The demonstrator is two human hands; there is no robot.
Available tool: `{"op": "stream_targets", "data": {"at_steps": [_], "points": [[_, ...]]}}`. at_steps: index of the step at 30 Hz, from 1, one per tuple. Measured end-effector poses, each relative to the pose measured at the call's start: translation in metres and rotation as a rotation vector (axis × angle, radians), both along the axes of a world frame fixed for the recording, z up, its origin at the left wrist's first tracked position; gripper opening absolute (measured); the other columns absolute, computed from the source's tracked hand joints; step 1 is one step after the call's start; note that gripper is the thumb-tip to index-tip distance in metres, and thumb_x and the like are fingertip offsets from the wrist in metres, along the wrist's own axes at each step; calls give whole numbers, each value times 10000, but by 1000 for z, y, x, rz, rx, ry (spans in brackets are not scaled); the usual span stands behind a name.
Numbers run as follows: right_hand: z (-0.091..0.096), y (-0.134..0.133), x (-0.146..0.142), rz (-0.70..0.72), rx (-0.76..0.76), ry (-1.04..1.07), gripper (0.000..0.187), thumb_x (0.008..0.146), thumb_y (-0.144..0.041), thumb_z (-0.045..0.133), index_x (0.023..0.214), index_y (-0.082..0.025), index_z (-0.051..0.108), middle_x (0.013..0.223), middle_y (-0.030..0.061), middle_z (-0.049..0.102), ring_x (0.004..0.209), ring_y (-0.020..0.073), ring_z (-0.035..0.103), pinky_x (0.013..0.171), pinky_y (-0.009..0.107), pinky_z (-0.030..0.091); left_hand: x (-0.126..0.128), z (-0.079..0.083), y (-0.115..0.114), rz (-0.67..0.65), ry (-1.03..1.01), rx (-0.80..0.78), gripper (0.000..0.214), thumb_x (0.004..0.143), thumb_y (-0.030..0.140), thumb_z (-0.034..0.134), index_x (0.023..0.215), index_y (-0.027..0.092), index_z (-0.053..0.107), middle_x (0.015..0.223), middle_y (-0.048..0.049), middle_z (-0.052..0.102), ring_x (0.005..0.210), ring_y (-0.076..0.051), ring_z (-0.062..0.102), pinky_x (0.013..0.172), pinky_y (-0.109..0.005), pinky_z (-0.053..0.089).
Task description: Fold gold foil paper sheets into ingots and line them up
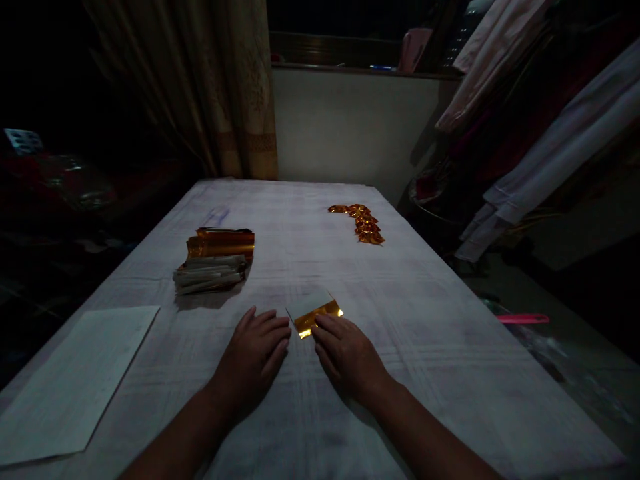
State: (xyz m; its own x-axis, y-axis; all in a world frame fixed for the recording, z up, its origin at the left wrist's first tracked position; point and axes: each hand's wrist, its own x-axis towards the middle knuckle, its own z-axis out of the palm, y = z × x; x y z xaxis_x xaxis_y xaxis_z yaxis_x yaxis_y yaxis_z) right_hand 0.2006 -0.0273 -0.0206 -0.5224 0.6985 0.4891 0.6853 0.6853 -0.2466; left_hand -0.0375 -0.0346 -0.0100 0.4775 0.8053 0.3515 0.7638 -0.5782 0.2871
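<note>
A small sheet of gold foil paper [316, 315] lies on the table in front of me, part pale and part shiny gold, with a folded band along its near side. My right hand [350, 353] rests its fingertips on the gold part near the right end, fingers stretched out. Just left of the sheet, my left hand [257, 350] lies palm down on the cloth, its fingers extended and holding nothing. Beyond it sits a stack of foil papers [215, 260], gold at the back and pale in front. Several folded gold foil pieces [367, 227] lie overlapped in a curved row at the far right.
A pale checked cloth [290, 253] covers the table. A large white sheet [85, 380] lies at the left edge. Behind are a curtain [240, 100] and a sill with a pink jug [414, 50]. Clothes [540, 153] hang on the right, above a pink handle [524, 319].
</note>
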Motion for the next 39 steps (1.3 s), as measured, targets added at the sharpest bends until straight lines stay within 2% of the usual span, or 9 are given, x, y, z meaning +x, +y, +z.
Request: {"op": "stream_targets", "data": {"at_steps": [5, 11, 16, 20, 25, 29, 31, 35, 39], "points": [[1, 0, -2, 4, 15, 18, 248, 905, -120, 537, 1113, -154, 668, 1185, 164, 715, 1083, 274, 688, 941, 450, 586, 6, 0, 9, -50, 10, 45, 307, 1000, 210, 515, 1261, 288, 657, 1337, -62, 674, 1310, -280, 552, 1149, -592, 326], [6, 2, -2, 115, -45, 56, 246, 912, -118, 539, 1116, -181, 660, 1156, 130, 727, 1087, 238, 682, 943, 405, 574, 7, -2, 12, -53, 18, 0, 253, 985, 302, 592, 1221, 276, 679, 1200, -42, 740, 1211, -278, 612, 1161, -604, 287], [11, 2, -2, 100, -174, 39, 243, 904, -134, 524, 1091, -203, 665, 1173, 103, 723, 1063, 222, 682, 952, 392, 563, 4, 5, 13, -70, 21, -91, 260, 931, 336, 673, 1184, 279, 688, 1188, -41, 729, 1139, -254, 633, 1149, -589, 302], [8, 5, -2, 120, -190, 66, 276, 901, -138, 523, 1125, -205, 669, 1214, 100, 713, 1116, 220, 668, 996, 399, 543, 7, 11, 13, -61, 22, -118, 247, 907, 322, 707, 1147, 272, 684, 1131, -27, 724, 1067, -234, 651, 1148, -595, 285], [1, 8, -3, 121, -166, 90, 306, 908, -162, 531, 1176, -208, 669, 1239, 103, 707, 1150, 226, 657, 1011, 425, 531, 13, 12, 10, -38, 20, -82, 163, 925, 280, 670, 1085, 246, 681, 1046, -23, 722, 989, -225, 651, 1110, -551, 344], [1, 8, -6, 128, -131, 120, 283, 918, -163, 545, 1166, -171, 681, 1214, 113, 716, 1139, 233, 653, 998, 412, 529, 15, 9, 10, -35, 10, -58, 144, 968, 299, 604, 1078, 242, 676, 1035, -29, 718, 964, -222, 642, 1092, -540, 354], [2, 8, -9, 120, -112, 119, 231, 931, -172, 562, 1114, -164, 703, 1165, 108, 731, 1086, 228, 663, 967, 393, 531, 15, 9, 10, -36, 2, -52, 146, 978, 306, 586, 1069, 239, 678, 1029, -31, 719, 959, -220, 639, 1081, -528, 363], [4, 9, -17, 43, -116, 80, 149, 958, -224, 594, 1002, -219, 737, 1066, 56, 750, 974, 202, 665, 871, 351, 522, 14, 10, 11, -33, -22, -66, 145, 982, 329, 571, 1014, 246, 686, 1000, -25, 719, 933, -214, 639, 1061, -506, 380], [5, 9, -21, -34, -152, 59, 128, 949, -232, 624, 971, -244, 750, 1016, 42, 751, 915, 196, 657, 825, 339, 491, 12, 11, 11, -32, -55, -116, 127, 965, 343, 600, 965, 238, 672, 976, -29, 715, 919, -218, 635, 973, -449, 445]]}}
